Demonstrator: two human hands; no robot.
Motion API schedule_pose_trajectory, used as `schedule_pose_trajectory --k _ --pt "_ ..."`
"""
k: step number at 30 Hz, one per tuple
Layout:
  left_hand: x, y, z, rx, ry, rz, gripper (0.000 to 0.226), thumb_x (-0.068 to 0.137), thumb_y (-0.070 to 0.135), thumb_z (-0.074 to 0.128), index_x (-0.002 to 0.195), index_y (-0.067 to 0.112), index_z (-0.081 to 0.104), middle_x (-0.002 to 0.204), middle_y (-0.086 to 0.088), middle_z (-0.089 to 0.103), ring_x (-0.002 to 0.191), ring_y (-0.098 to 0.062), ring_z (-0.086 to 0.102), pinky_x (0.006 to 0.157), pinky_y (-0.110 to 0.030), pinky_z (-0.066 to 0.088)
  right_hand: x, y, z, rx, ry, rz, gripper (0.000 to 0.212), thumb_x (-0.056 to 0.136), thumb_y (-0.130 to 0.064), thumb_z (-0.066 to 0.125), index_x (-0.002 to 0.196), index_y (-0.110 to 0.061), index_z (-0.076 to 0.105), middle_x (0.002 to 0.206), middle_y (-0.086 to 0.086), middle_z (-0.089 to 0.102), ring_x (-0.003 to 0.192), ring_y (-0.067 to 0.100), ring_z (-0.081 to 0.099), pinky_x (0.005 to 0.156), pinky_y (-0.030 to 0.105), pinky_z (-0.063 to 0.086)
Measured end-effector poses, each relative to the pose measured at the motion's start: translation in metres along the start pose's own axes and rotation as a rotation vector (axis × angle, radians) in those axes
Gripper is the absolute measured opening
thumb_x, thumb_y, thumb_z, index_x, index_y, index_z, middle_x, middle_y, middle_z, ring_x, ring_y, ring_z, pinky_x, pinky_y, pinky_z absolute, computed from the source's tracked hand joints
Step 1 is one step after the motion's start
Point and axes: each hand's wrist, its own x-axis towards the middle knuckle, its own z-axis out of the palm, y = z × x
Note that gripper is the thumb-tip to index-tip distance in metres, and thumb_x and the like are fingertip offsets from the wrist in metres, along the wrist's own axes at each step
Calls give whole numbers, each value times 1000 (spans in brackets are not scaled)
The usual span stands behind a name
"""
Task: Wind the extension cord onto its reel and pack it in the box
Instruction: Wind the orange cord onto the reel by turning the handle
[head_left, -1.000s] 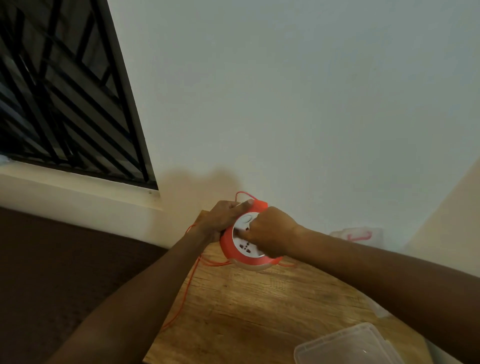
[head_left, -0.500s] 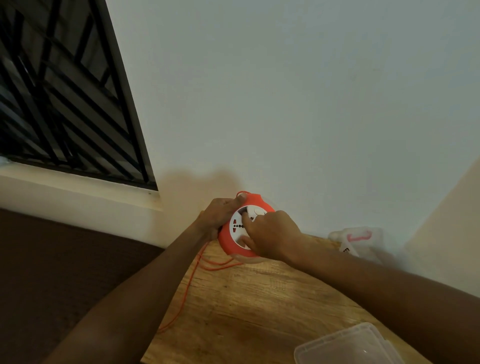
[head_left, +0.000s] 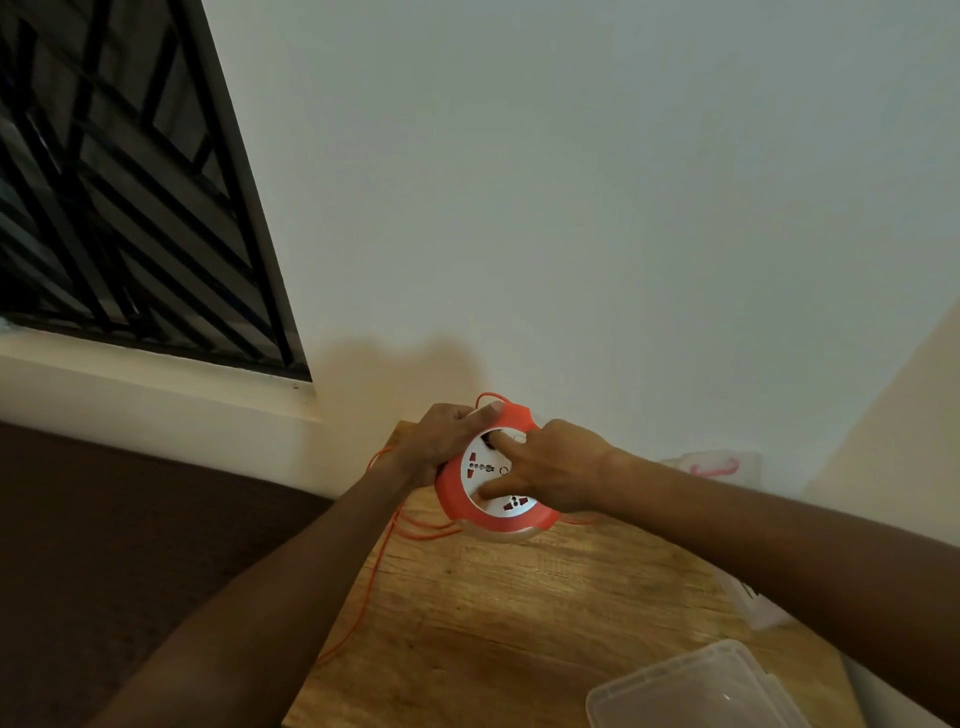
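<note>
item: orange extension-cord reel (head_left: 496, 480) with a white socket face, sitting tilted at the far edge of a wooden table (head_left: 519, 623), close to the wall (head_left: 571, 208).

left hand (head_left: 441, 447): gripping the reel's left rim, fingers curling over its upper edge, thumb lying along the top.

right hand (head_left: 553, 470): resting on the white face from the right, forefinger pointing at a dark knob near the top of the face, thumb pressing lower down on it.

orange cord (head_left: 387, 545): trailing loose from under the reel, a few strands lying on the table just beside it, one length hanging over the table's left edge; a small loop is showing above the reel.

clear plastic box (head_left: 696, 691): lying at the near right corner of the table, well apart from the reel.

other: a pale bag with red markings (head_left: 714, 465) is leaning by the wall behind the right forearm; a barred window (head_left: 130, 182) is filling the upper left.
</note>
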Motion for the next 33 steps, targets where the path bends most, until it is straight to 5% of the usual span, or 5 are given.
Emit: schedule_pose_trajectory --k 7,13,20,26,33 --pt "2 7 10 49 -17 23 50 94 57 66 98 8 78 89 -10 83 77 -29 80 65 -31 64 9 -4 -2 -166 -17 -39 75 87 -25 72 149 -32 32 129 14 58 107 33 63 78 39 58" --pt "2 3 8 -40 90 10 53 96 57 62 105 7 79 87 -7 83 73 -22 80 59 -26 62 25 -34 6 455 108 614 67 91 -45 60 147 -15 37 134 10 59 111 32 63 87 46 54" --pt "0 -2 8 -67 119 -4 46 98 54 62 106 12 78 96 -8 83 85 -31 80 73 -39 66 29 -42 18 531 155 667 74 94 -46 55 154 -21 20 137 10 57 111 32 63 85 46 55" --pt "-2 -3 1 -129 90 -30 44 97 54 63 103 13 78 93 -6 84 79 -28 81 63 -33 64 13 -28 15 109 208 263 67 91 -30 67 147 -14 34 123 18 64 93 36 68 72 45 58" --pt "0 -2 3 -69 21 -15 41 97 53 63 100 14 78 91 -6 84 77 -26 81 65 -33 64 -5 1 5 71 78 -72 64 89 -18 68 144 -33 39 150 14 28 118 36 53 76 46 58"
